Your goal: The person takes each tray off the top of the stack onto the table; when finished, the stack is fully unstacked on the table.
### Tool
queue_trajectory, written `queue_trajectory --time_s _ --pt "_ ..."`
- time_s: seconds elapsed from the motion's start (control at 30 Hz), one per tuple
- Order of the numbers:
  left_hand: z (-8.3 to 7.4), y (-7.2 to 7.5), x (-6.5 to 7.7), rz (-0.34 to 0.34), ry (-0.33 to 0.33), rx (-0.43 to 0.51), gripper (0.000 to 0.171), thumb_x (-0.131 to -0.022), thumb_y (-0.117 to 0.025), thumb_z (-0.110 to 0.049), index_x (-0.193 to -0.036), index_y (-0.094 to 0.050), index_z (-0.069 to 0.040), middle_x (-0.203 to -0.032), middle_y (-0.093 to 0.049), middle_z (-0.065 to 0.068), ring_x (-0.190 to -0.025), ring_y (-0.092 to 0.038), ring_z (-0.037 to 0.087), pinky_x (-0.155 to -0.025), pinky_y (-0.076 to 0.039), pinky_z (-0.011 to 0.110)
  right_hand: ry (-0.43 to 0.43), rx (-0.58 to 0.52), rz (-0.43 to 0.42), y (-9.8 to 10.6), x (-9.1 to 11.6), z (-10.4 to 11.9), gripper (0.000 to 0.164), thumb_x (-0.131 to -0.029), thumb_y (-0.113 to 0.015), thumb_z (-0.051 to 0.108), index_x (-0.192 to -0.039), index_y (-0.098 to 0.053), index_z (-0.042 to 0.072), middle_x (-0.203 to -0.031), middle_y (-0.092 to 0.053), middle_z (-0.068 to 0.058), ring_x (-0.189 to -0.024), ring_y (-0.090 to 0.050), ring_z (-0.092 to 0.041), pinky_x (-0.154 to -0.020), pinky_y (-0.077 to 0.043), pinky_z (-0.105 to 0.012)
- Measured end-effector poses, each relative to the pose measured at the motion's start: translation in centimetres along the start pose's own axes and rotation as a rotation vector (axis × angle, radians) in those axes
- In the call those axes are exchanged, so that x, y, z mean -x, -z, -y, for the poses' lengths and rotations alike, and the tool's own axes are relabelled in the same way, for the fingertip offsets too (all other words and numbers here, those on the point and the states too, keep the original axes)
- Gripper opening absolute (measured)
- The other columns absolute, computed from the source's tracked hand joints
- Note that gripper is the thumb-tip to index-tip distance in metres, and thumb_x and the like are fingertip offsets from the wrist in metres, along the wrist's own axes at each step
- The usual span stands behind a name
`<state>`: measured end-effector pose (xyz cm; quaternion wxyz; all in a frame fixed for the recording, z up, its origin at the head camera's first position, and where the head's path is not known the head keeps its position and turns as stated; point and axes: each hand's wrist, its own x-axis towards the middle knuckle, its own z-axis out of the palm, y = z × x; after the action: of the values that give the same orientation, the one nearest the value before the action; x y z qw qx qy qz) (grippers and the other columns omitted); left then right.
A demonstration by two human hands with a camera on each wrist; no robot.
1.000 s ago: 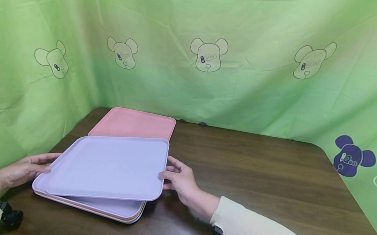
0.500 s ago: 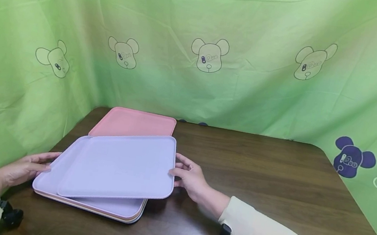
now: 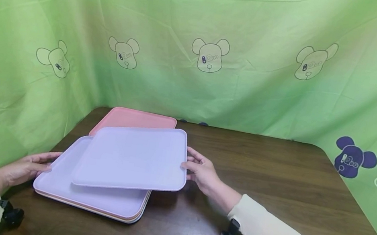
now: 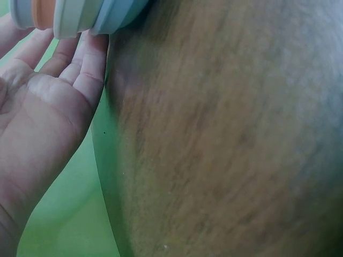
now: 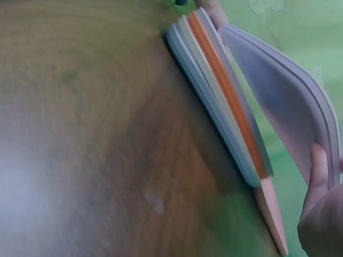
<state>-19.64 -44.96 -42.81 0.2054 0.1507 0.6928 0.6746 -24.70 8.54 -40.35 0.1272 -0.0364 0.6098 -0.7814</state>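
Observation:
A lavender tray [image 3: 135, 158] is tilted, its right side raised off the stack. My right hand [image 3: 204, 172] pinches its right edge; in the right wrist view the thumb [image 5: 318, 166] lies on one face of the lavender tray [image 5: 289, 101]. Below it is a stack of trays [image 3: 88, 203], with another lavender one [image 3: 107, 198] on top. Orange, cream and blue rims [image 5: 220, 101] show under that in the right wrist view. My left hand [image 3: 25, 170] touches the left side of the stack, fingers [image 4: 91, 69] fairly straight against the rims [image 4: 80, 16].
A pink tray [image 3: 137, 120] lies behind the stack, partly covered by the raised lavender tray. The brown wooden table [image 3: 273, 187] extends to the right. Green printed cloth [image 3: 243, 93] hangs along the back and both sides.
My right hand has moved right, up and away from me with the lavender tray, uncovering more of the lavender tray below. My left hand has stayed at the stack's left side.

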Motion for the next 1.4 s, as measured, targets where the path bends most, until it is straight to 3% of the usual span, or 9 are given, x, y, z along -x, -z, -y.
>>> queue_trajectory --time_s 0.5,1.13,1.4 --pt "-0.1 -0.2 0.0 0.025 -0.017 0.009 0.053 -0.099 -0.042 0.006 -0.132 -0.058 -0.032 -0.127 -0.057 -0.017 -0.113 -0.054 0.000 -0.088 -0.045 0.021 0.052 -0.037 0.009 6.7 -2.0 2.8 0.070 -0.088 -0.055 -0.011 -0.151 -0.027 0.000 -0.098 -0.065 0.000 -0.078 -0.066 -0.013 -0.064 -0.055 -0.028" --pt "-0.4 -0.1 0.0 -0.004 0.027 -0.017 0.051 -0.099 -0.045 0.003 -0.130 -0.059 -0.034 -0.125 -0.056 -0.021 -0.111 -0.052 -0.003 -0.087 -0.045 0.020 0.030 -0.144 -0.022 16.0 -2.9 5.1 0.074 -0.093 -0.052 -0.012 -0.155 -0.014 0.003 -0.094 -0.068 0.000 -0.083 -0.068 -0.013 -0.069 -0.055 -0.028" --pt "-0.3 -0.2 0.0 0.013 0.025 -0.009 0.052 -0.099 -0.044 0.004 -0.130 -0.059 -0.035 -0.126 -0.057 -0.020 -0.111 -0.053 -0.001 -0.087 -0.046 0.022 0.026 -0.094 -0.024 19.0 -3.3 5.5 0.073 -0.095 -0.051 -0.009 -0.155 -0.012 0.004 -0.095 -0.069 0.002 -0.085 -0.068 -0.011 -0.070 -0.054 -0.027"
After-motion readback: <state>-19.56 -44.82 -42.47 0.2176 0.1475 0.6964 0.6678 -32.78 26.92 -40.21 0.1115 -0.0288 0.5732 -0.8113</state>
